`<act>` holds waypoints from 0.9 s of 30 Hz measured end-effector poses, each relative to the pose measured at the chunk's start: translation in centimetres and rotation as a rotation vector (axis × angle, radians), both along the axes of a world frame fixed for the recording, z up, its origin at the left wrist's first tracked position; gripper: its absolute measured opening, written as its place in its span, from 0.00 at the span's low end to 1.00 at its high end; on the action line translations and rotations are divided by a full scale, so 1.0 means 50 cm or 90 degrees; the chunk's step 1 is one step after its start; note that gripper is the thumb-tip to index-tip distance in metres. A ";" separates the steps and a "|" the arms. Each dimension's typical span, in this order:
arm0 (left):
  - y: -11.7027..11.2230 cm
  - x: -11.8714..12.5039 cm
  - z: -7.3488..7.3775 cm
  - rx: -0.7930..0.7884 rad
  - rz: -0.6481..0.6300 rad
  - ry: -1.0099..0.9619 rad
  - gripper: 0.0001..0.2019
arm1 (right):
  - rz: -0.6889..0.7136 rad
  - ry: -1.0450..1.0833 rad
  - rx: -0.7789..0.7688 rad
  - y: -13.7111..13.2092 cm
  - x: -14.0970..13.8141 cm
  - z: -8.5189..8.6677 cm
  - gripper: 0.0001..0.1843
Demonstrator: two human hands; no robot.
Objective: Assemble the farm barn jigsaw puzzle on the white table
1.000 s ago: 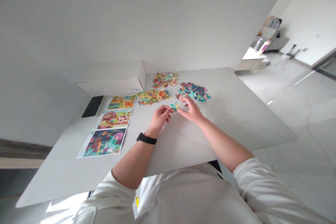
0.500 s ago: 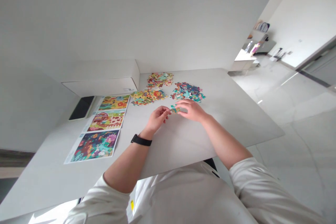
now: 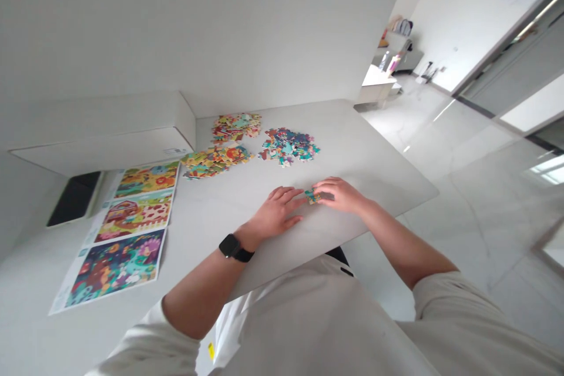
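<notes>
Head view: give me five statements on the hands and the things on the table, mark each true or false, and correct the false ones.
1. The right hand has its fingers on a small bit of puzzle. True.
2. The watch is on the right wrist. False: the black watch is on the left wrist.
3. The blue-toned pile lies to the right of the yellow-toned pile. True.
4. The left hand is closed in a fist. False: the left hand is open, its fingers reaching toward that bit of puzzle.
5. Of the three printed pictures, the dark blue picture lies nearest the person. True.
</notes>
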State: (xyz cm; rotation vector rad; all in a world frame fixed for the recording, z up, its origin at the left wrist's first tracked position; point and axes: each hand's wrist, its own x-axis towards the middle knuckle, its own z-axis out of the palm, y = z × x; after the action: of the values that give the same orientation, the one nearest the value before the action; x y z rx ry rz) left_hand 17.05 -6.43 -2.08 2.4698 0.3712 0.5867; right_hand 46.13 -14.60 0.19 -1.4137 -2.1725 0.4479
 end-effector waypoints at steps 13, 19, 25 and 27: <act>-0.031 0.021 -0.002 0.164 -0.064 0.155 0.28 | -0.004 -0.066 0.063 -0.045 -0.001 -0.035 0.10; -0.033 0.020 0.001 0.213 -0.065 0.168 0.29 | 0.008 -0.099 0.059 -0.036 -0.004 -0.026 0.08; -0.032 0.016 -0.001 0.197 -0.067 0.137 0.31 | 0.027 -0.086 0.044 0.011 0.006 0.009 0.06; -0.029 0.012 0.001 0.189 -0.045 0.105 0.31 | -0.001 -0.087 0.041 0.039 0.010 0.022 0.08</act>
State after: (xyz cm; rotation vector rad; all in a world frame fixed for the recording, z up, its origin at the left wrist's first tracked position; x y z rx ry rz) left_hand 17.67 -7.88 -2.03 2.8136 0.2752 0.4356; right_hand 46.62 -12.62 1.32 -1.4499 -2.2716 0.2856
